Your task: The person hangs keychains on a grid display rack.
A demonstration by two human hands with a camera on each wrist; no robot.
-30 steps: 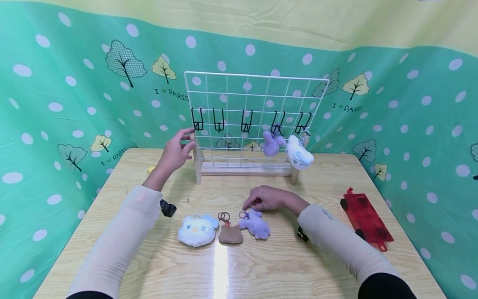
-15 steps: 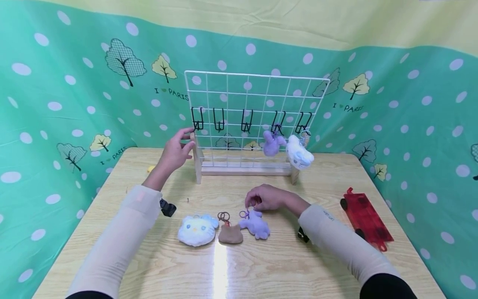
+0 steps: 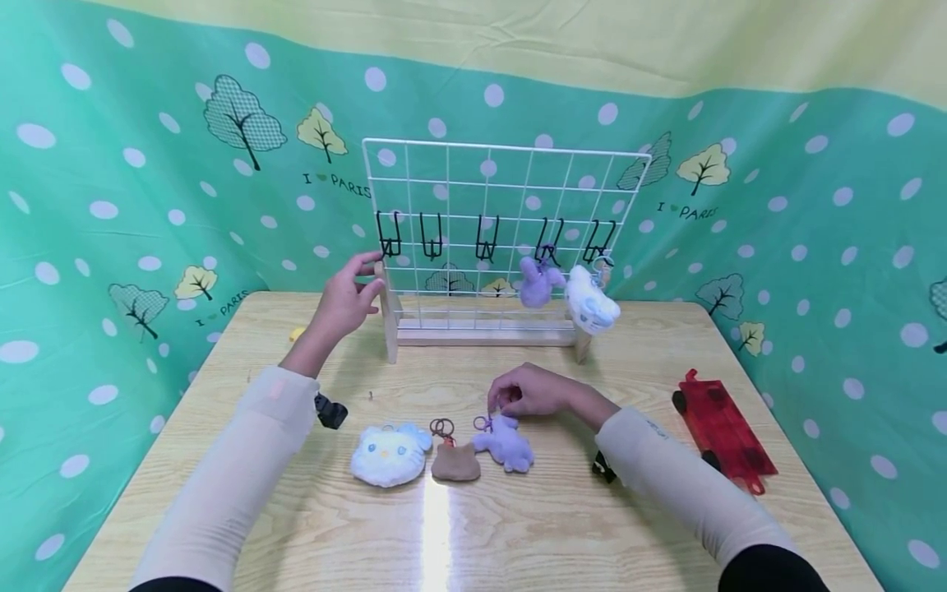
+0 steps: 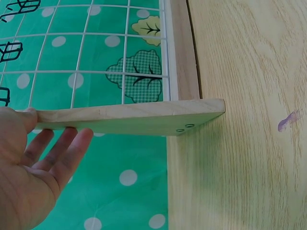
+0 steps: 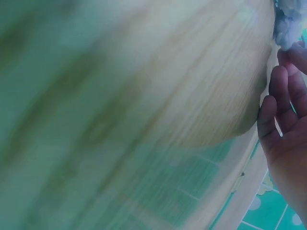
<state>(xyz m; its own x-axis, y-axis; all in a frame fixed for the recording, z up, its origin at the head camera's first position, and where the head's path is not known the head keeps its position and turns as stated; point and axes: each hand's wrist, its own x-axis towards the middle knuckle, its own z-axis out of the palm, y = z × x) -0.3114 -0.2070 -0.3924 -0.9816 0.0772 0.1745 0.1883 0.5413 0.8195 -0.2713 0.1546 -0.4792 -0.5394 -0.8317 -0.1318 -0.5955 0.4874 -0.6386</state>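
In the head view my left hand (image 3: 346, 298) is at the left wooden post of a white wire grid rack (image 3: 488, 148). The left wrist view shows the thumb and fingers on either side of that post (image 4: 129, 115). My right hand (image 3: 528, 390) is bent down over a purple plush keychain (image 3: 510, 448) lying on the table, its thumb and index finger pinching the top edge. Left of it lie a brown pouch-like keychain (image 3: 455, 464) with rings and a white-and-blue plush face (image 3: 390, 456). In the right wrist view the fingertips meet the plush (image 5: 288, 24).
Several black hooks (image 3: 486, 238) line the grid. A purple bunny plush (image 3: 538, 284) and a white-and-blue plush (image 3: 592, 302) hang at its right. A red flat item with black wheels (image 3: 725, 432) lies at the table's right. Patterned green cloth (image 3: 96, 247) surrounds the table.
My right hand has shifted slightly right, its fingertips moving from beside the keychain's ring to the plush's top edge. The left hand stays on the post.
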